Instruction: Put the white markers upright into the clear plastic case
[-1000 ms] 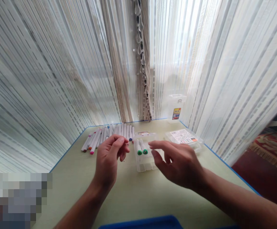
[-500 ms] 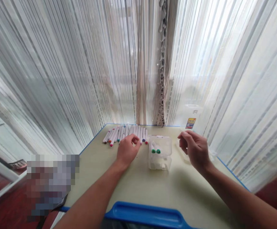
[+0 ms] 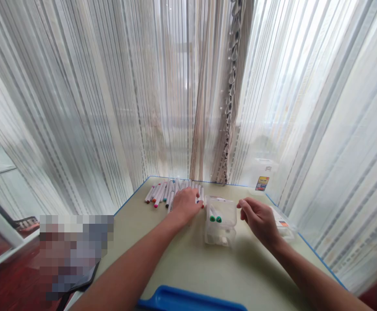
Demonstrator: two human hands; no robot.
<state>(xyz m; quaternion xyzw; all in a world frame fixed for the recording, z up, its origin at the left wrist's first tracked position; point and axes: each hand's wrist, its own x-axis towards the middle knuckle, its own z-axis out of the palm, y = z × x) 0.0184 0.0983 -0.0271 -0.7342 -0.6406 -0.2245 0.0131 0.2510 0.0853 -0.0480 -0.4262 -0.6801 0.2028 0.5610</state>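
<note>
A row of white markers [image 3: 162, 193] with coloured caps lies at the far left of a pale table [image 3: 188, 263]. My left hand [image 3: 186, 204] rests on the right end of that row, fingers curled over a marker. A clear plastic box [image 3: 221, 220] stands just right of it, with two green-capped markers [image 3: 215, 216] inside. My right hand [image 3: 259, 219] hovers beside the box's right wall, fingers loosely bent with nothing visible in them.
A clear lid with a printed label [image 3: 284, 225] lies right of my right hand. A clear container with a yellow sticker [image 3: 261, 178] stands at the back by the sheer curtains [image 3: 110, 108]. A blue tray edge [image 3: 191, 300] lies at the near table edge.
The camera view has risen and pulled back. My left hand has reached forward onto the marker row. My right hand has drawn back from over the box to its right side.
</note>
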